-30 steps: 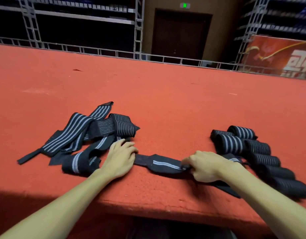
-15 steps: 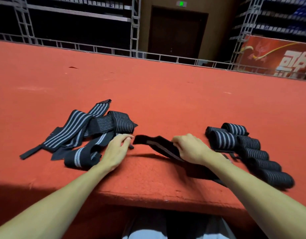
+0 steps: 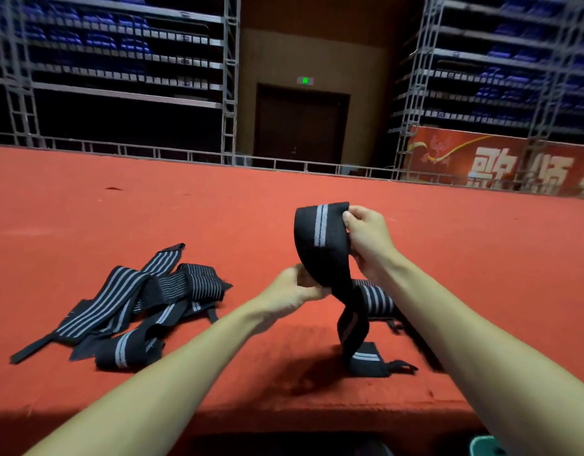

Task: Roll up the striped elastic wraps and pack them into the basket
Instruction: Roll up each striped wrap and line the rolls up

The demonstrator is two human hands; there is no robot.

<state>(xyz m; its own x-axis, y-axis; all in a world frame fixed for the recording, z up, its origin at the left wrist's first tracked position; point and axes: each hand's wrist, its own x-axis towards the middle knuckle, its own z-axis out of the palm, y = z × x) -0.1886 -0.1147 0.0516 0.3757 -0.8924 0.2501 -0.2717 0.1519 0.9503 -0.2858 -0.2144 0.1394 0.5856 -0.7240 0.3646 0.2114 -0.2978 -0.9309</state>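
Note:
A black wrap with grey stripes (image 3: 320,245) hangs in the air above the red surface. My right hand (image 3: 366,238) pinches its top end, and my left hand (image 3: 295,287) grips it lower down. Its tail twists down onto the surface near the front edge. A loose pile of unrolled striped wraps (image 3: 136,301) lies to the left. One rolled wrap (image 3: 376,299) shows behind my right forearm, which hides the rest of the rolled ones. No basket is plainly visible.
The red carpeted platform (image 3: 119,209) stretches far back to a metal railing (image 3: 185,156). Its front edge drops off just below my forearms. A small teal object (image 3: 481,445) peeks in at the bottom right corner.
Both hands lifted the wrap off the surface; it now hangs upright between them. The view tilted upward, and my right arm now covers most of the rolled wraps.

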